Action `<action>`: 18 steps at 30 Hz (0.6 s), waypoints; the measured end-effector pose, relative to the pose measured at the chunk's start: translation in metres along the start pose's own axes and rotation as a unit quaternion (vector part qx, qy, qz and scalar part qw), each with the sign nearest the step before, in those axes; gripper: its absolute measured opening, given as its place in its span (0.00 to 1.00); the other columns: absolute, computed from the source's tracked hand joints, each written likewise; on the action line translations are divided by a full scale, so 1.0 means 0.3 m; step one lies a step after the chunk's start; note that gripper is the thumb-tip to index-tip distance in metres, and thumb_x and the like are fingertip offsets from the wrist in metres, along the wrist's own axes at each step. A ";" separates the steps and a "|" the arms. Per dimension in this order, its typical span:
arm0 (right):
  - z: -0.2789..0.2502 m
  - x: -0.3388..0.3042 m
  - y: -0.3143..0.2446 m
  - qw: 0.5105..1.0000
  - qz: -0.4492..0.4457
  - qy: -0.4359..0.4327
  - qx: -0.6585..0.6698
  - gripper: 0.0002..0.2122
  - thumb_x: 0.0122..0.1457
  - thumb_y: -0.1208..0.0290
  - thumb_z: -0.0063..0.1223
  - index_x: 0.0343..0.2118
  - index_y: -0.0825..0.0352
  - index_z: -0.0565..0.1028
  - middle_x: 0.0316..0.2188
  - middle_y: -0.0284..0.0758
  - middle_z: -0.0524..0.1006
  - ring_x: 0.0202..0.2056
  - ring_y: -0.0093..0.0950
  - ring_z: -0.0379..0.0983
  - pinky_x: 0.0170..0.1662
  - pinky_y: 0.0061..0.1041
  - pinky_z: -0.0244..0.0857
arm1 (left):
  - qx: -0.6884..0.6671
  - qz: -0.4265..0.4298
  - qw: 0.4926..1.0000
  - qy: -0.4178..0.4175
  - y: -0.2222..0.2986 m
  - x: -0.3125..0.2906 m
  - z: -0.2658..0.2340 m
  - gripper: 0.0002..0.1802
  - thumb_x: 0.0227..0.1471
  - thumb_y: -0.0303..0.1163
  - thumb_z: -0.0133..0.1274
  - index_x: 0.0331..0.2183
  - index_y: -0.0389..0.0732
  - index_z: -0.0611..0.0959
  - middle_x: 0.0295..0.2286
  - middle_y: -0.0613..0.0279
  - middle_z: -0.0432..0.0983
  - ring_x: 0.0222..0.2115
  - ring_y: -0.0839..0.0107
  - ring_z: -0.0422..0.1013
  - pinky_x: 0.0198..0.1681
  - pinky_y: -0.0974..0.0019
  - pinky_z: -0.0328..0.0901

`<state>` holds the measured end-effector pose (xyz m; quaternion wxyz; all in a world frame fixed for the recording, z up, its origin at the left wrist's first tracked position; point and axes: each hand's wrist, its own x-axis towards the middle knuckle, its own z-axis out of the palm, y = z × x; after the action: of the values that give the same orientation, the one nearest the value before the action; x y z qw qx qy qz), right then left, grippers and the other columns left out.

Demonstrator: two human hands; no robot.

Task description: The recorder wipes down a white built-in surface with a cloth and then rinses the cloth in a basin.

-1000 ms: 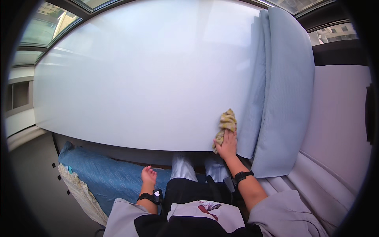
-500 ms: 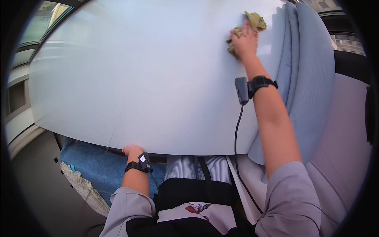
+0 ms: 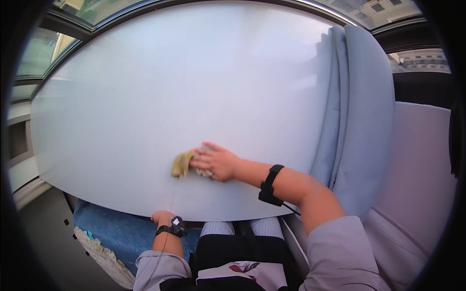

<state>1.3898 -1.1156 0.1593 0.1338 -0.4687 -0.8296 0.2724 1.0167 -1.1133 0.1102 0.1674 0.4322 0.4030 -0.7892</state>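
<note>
Under my right hand (image 3: 217, 161) is a crumpled yellow-brown cloth (image 3: 181, 165). The hand presses it onto a large, smooth, pale board (image 3: 160, 92), left of the middle and toward the near edge. Part of the cloth sticks out past the fingertips, and some of it shows below the fingers. My left hand (image 3: 162, 216) is at the board's near edge, and its fingers are hidden there. Each of my arms wears a black strap with a small device on it.
A light blue-grey folded sheet (image 3: 366, 111) lies along the board's right side, with a mauve padded surface (image 3: 415, 160) beyond it. Blue patterned fabric (image 3: 109, 223) sits below the near left edge. Window frames (image 3: 73, 22) border the far and left sides.
My right hand has swept the cloth from the far right of the board to near its front, left of the middle. My left hand stays at the near edge. The view has shifted slightly.
</note>
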 end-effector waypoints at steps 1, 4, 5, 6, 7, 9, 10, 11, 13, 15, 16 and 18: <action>-0.127 0.021 0.082 0.997 0.062 0.016 -0.050 0.36 0.45 0.60 0.52 0.61 0.57 0.56 0.62 0.29 0.57 0.65 0.26 0.43 0.66 0.39 0.29 | -0.021 -0.021 0.999 -0.025 -0.044 -0.005 0.037 0.21 0.50 0.46 0.49 0.46 0.55 0.79 0.50 0.67 0.71 0.52 0.66 0.65 0.52 0.54 0.59; -0.414 -0.093 0.463 0.921 0.332 0.167 -0.121 0.34 0.47 0.64 0.51 0.60 0.56 0.56 0.61 0.30 0.58 0.65 0.29 0.44 0.66 0.37 0.33 | -0.033 0.000 0.999 -0.010 -0.057 0.032 0.088 0.21 0.52 0.45 0.46 0.48 0.55 0.77 0.50 0.67 0.70 0.52 0.68 0.65 0.52 0.58 0.59; -0.503 -0.189 0.594 0.866 0.417 0.224 -0.158 0.33 0.47 0.67 0.49 0.60 0.57 0.56 0.60 0.33 0.58 0.64 0.33 0.46 0.66 0.36 0.37 | -0.034 -0.004 0.999 -0.001 -0.039 0.014 0.067 0.21 0.54 0.45 0.44 0.49 0.54 0.76 0.51 0.67 0.70 0.53 0.69 0.64 0.52 0.60 0.59; -0.580 -0.261 0.705 0.812 0.486 0.287 -0.148 0.32 0.48 0.70 0.47 0.60 0.58 0.56 0.60 0.36 0.58 0.63 0.36 0.48 0.65 0.35 0.39 | -0.044 -0.017 0.999 0.002 -0.053 -0.006 0.062 0.22 0.55 0.45 0.41 0.51 0.54 0.74 0.52 0.67 0.69 0.54 0.70 0.63 0.53 0.63 0.59; -0.632 -0.381 0.834 0.759 0.548 0.322 -0.144 0.32 0.49 0.70 0.44 0.61 0.58 0.55 0.61 0.38 0.57 0.62 0.39 0.49 0.64 0.35 0.41 | -0.043 -0.008 0.999 0.006 -0.043 -0.048 0.020 0.22 0.55 0.45 0.41 0.51 0.54 0.74 0.52 0.67 0.69 0.54 0.70 0.63 0.53 0.63 0.59; -0.710 -0.612 1.026 0.709 0.586 0.375 -0.113 0.31 0.53 0.66 0.40 0.63 0.60 0.51 0.64 0.38 0.51 0.64 0.39 0.44 0.65 0.34 0.38 | -0.022 0.014 1.000 -0.009 -0.004 -0.125 -0.063 0.26 0.57 0.48 0.40 0.55 0.51 0.69 0.55 0.66 0.64 0.57 0.66 0.57 0.59 0.60 0.49; -0.727 -0.648 1.088 0.690 0.602 0.387 -0.108 0.31 0.55 0.64 0.39 0.63 0.60 0.49 0.64 0.38 0.48 0.65 0.38 0.42 0.65 0.33 0.36 | -0.025 0.019 0.999 -0.012 0.009 -0.117 -0.088 0.26 0.57 0.48 0.40 0.55 0.51 0.69 0.55 0.66 0.64 0.57 0.66 0.57 0.59 0.60 0.49; -0.713 -0.567 1.114 0.699 0.596 0.382 -0.099 0.31 0.55 0.64 0.39 0.63 0.60 0.49 0.64 0.38 0.48 0.65 0.38 0.42 0.65 0.33 0.36 | -0.039 0.009 0.999 -0.012 0.005 -0.106 -0.086 0.26 0.57 0.48 0.40 0.55 0.51 0.69 0.55 0.66 0.64 0.58 0.66 0.57 0.59 0.60 0.49; -0.673 -0.425 1.090 0.593 0.717 0.357 -0.084 0.31 0.56 0.60 0.35 0.63 0.63 0.48 0.65 0.38 0.46 0.65 0.37 0.39 0.66 0.33 0.32 | -0.057 -0.014 0.998 -0.020 -0.023 -0.091 -0.015 0.26 0.56 0.48 0.40 0.55 0.51 0.69 0.55 0.66 0.63 0.58 0.66 0.57 0.59 0.60 0.49; -0.753 -0.346 1.159 0.607 0.687 0.385 -0.103 0.32 0.56 0.58 0.34 0.63 0.64 0.48 0.65 0.39 0.45 0.65 0.39 0.39 0.66 0.33 0.30 | -0.054 -0.022 0.998 -0.011 -0.038 -0.071 0.019 0.26 0.56 0.48 0.40 0.55 0.51 0.69 0.56 0.66 0.63 0.58 0.66 0.57 0.59 0.60 0.49; -0.773 -0.250 1.176 0.649 0.647 0.387 -0.103 0.32 0.55 0.59 0.35 0.63 0.66 0.50 0.65 0.41 0.46 0.65 0.41 0.40 0.66 0.34 0.31 | -0.061 -0.036 0.997 -0.012 -0.073 -0.065 0.058 0.26 0.56 0.48 0.40 0.55 0.51 0.69 0.56 0.66 0.63 0.58 0.67 0.57 0.59 0.60 0.49; -0.813 -0.130 1.235 0.715 0.558 0.394 -0.148 0.32 0.53 0.59 0.37 0.62 0.66 0.53 0.64 0.42 0.48 0.64 0.43 0.44 0.65 0.37 0.36 | -0.189 -0.069 0.979 -0.045 -0.053 -0.038 0.016 0.26 0.57 0.48 0.41 0.55 0.51 0.69 0.57 0.66 0.61 0.58 0.67 0.56 0.59 0.60 0.48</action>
<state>1.7878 -0.9165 0.1456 0.2014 -0.9251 -0.3197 -0.0385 1.0107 -1.1081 0.1288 0.2090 0.3280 0.5659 -0.7270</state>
